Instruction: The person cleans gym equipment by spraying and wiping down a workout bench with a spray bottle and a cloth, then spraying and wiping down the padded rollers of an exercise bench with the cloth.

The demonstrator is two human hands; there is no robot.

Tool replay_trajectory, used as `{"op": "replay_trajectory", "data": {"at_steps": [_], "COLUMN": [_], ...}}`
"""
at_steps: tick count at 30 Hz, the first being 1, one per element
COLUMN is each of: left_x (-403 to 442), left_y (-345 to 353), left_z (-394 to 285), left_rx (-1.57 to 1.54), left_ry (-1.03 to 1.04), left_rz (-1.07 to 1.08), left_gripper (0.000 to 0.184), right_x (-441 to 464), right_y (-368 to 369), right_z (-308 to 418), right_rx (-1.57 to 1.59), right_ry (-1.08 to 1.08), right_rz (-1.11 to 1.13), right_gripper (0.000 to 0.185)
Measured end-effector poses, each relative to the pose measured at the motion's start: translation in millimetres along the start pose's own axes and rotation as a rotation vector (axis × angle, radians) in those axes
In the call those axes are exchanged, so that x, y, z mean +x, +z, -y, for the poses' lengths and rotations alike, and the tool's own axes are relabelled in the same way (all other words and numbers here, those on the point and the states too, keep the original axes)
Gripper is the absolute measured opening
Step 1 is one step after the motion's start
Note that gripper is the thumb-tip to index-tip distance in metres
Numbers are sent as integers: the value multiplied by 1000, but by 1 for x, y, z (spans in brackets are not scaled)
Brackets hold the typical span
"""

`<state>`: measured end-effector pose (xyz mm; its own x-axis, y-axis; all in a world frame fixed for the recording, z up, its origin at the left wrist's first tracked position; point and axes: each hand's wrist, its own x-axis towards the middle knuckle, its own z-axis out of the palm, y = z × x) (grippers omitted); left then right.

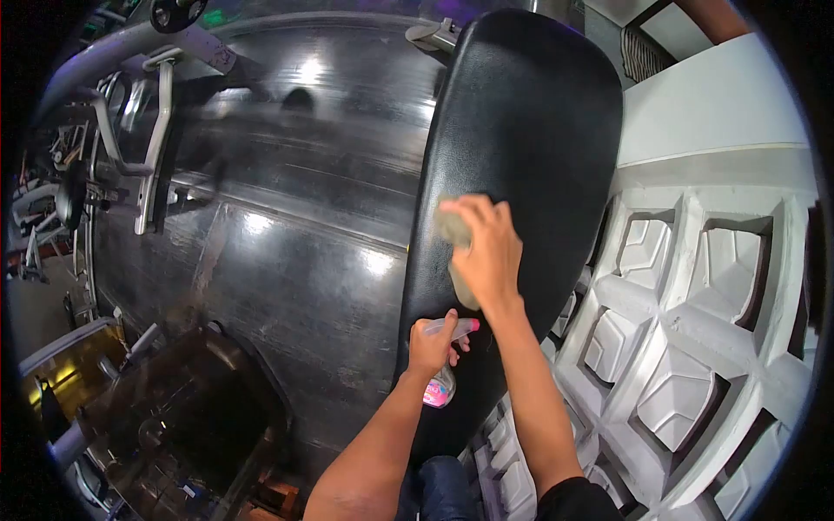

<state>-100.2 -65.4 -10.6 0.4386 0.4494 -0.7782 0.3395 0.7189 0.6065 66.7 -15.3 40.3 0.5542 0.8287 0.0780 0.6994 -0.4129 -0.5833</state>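
Note:
A long black padded bench (530, 113) runs from the top toward the bottom of the view. My right hand (488, 247) presses a greyish-green cloth (453, 227) against the left part of the pad, and part of the cloth hangs down below the palm. Lower and to the left, my left hand (434, 346) is wrapped round the neck of a clear spray bottle (440, 388) with a pink nozzle tip and a pink label. The nozzle points right, over the pad.
Dark, shiny flooring (295, 286) lies left of the bench. Metal gym equipment (156, 130) stands at upper left, and a dark machine part (191, 408) at lower left. A white wall with raised geometric panels (678, 391) borders the right side.

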Motion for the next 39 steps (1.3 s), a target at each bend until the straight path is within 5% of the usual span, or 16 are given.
{"op": "replay_trajectory", "data": {"at_steps": [5,9,13,15,20,28,31,33,36,39], "left_x": [2,1,-3,-1,0,1,-1,0,2,1], "left_y": [-3,-6,-4,-3,-5,-2,-5,-5,-6,-4], "left_z": [5,8,-2,-7,-3,4,-3,-1,0,0], "left_rx": [27,100,36,4,8,-74,25,34,41,26], "left_ry": [5,62,115,-43,-45,25,-14,-4,-13,8], "left_rz": [24,13,20,50,52,24,66,69,93,68], "left_gripper": [54,53,52,52,52,54,53,53,54,55], "right_x": [4,-45,-29,5,69,1,42,73,109,81], "right_y": [8,12,10,10,10,50,48,49,40,62], "right_z": [8,16,11,7,11,45,52,43,60,74], "right_rx": [-31,-33,-56,-79,-107,-461,-569,-607,-670,-800], "right_ry": [-24,-174,-329,-363,-278,-686,-618,-675,-439,-471], "right_rz": [-92,278,369,210,9,772,767,544,663,792], "right_gripper": [49,45,46,45,31,18,20,21,21,26]}}
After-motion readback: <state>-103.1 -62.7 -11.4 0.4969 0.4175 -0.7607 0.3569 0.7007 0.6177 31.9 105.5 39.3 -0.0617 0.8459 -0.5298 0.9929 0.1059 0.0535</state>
